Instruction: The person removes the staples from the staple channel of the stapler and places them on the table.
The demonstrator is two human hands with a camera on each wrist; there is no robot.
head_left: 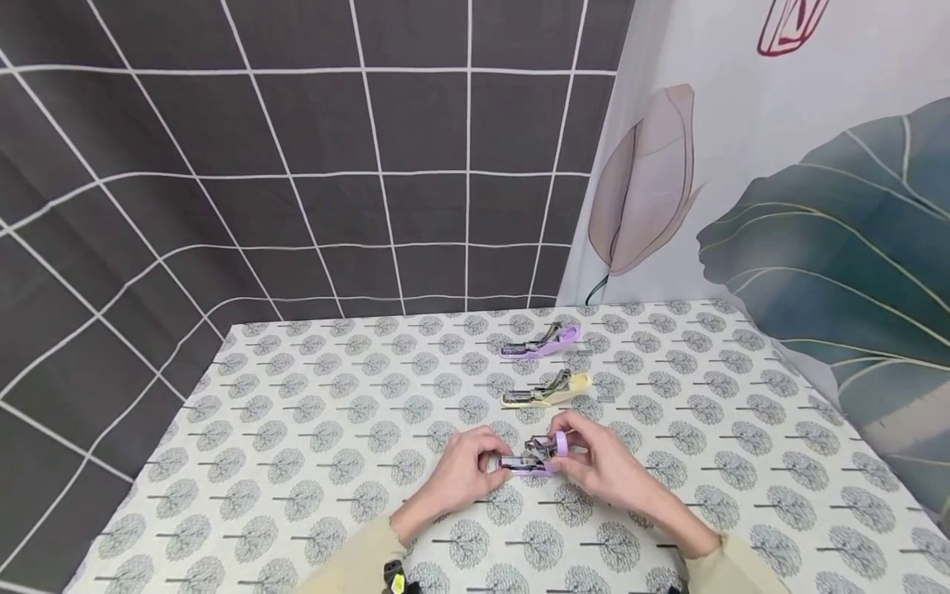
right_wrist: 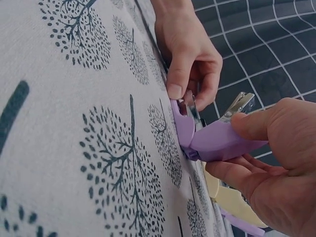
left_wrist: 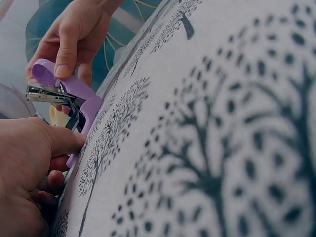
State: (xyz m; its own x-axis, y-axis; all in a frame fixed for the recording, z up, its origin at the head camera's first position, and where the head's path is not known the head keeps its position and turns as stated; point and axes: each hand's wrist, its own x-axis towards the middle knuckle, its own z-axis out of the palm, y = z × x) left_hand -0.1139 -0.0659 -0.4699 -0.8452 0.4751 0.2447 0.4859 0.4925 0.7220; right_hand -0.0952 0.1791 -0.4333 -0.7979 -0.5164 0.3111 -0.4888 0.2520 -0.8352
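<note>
A purple stapler [head_left: 529, 467] lies hinged open on the tablecloth between the two hands. My left hand [head_left: 466, 467] pinches the far end of its base between thumb and fingers. In the left wrist view, the left thumb rests on the purple base near the cloth. My right hand [head_left: 599, 462] grips the raised purple cover, thumb on one side and fingers on the other, as the right wrist view shows. The metal magazine [right_wrist: 242, 104] stands out from the cover. Fingers partly hide both ends of the stapler.
Beyond the hands lie a yellow stapler [head_left: 545, 391] and another purple stapler [head_left: 540, 342], both swung open. A small grey strip [head_left: 606, 399] lies beside the yellow one, another strip [head_left: 584, 353] by the far purple one. Dark grid-patterned fabric [head_left: 416, 206] hangs behind the table.
</note>
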